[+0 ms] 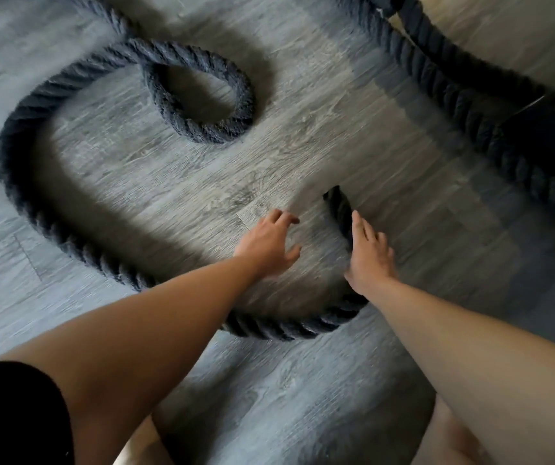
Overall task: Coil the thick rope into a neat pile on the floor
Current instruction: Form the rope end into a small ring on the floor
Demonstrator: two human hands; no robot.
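A thick dark twisted rope lies on the grey wood-look floor in a wide open curve, running from a small loop at the upper middle, round the left, and under my forearms. Its black capped end points away from me at the centre. My right hand rests flat along the right side of that end, fingers extended and touching it. My left hand hovers just left of the end, fingers spread, holding nothing. Part of the rope is hidden beneath my right wrist.
Two more runs of the same rope cross the upper right, side by side, heading into shadow. The grey plank floor shows inside the curve. My bare knees show at the bottom edge.
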